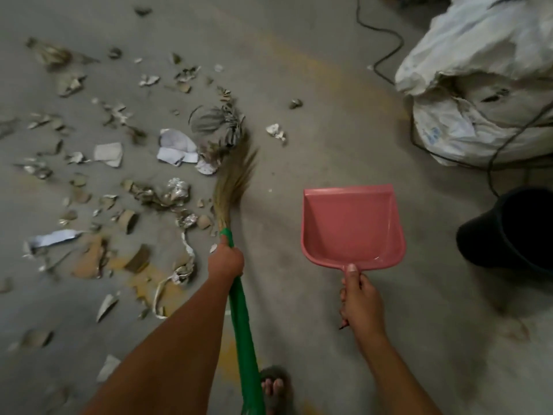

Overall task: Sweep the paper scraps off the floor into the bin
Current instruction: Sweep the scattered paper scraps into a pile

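Paper scraps [176,149]: strewn all over the left half of the concrete floor [314,85], torn white sheets, brown card bits and crumpled foil mixed together.
Broom [233,178]: straw head down among the scraps, tips bent against the pile's right edge; green handle runs back towards the person.
Left hand [226,260]: fingers wrapped tight round the green handle, just below the straw.
Dustpan [353,226]: pink, nothing in it, right of the broom and apart from the scraps, mouth pointing away.
Right hand [360,304]: fingers curled round the dustpan's handle, thumb lying along the top.
Bin [514,232]: dark bucket at the right edge, near the dustpan.
Sack [478,70]: big white bag beyond the bin, black cable [386,46] trailing past it.
Foot [272,387]: in a sandal, beside the handle's end.
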Demonstrator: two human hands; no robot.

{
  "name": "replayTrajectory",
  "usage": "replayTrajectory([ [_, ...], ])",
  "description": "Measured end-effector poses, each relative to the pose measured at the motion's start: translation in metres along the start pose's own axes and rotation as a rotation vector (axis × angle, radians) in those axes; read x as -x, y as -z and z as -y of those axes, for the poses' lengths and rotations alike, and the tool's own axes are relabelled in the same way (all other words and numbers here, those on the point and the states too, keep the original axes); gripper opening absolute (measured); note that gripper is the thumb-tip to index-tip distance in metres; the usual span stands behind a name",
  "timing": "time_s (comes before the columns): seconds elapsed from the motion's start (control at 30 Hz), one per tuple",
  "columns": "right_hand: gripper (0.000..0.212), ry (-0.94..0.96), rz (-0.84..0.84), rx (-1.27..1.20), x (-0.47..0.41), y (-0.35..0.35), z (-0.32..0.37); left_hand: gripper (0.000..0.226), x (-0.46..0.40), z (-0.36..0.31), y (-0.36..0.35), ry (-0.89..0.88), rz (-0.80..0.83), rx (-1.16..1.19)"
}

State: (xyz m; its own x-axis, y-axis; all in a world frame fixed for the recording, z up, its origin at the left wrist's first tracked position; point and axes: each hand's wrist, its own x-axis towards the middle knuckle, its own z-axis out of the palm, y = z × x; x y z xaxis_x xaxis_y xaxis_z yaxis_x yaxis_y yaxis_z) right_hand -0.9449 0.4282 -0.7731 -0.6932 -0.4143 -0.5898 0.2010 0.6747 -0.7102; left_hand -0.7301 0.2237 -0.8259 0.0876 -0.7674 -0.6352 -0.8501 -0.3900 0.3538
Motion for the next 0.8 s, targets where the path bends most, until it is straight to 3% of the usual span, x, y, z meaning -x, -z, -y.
replayTrajectory([
  [0.23, 0.059, 0.037, 0.022, 0.1, 0.002, -0.035, 0.067, 0.061, 0.03, 0.011, 0.061, -0.042, -0.142, 0.166],
  [0.47, 0.058, 0.081, -0.018, 0.122, 0.0, -0.037, 0.12, 0.069, 0.091, -0.006, 0.031, -0.047, -0.122, 0.385],
  [0.6, 0.058, 0.119, -0.092, 0.156, -0.02, -0.018, 0.129, 0.071, 0.11, -0.056, 0.004, -0.224, -0.135, 0.344],
  [0.8, 0.065, 0.194, -0.227, 0.242, -0.089, 0.032, 0.142, 0.076, 0.079, -0.159, -0.053, -0.484, 0.083, 0.204],
])
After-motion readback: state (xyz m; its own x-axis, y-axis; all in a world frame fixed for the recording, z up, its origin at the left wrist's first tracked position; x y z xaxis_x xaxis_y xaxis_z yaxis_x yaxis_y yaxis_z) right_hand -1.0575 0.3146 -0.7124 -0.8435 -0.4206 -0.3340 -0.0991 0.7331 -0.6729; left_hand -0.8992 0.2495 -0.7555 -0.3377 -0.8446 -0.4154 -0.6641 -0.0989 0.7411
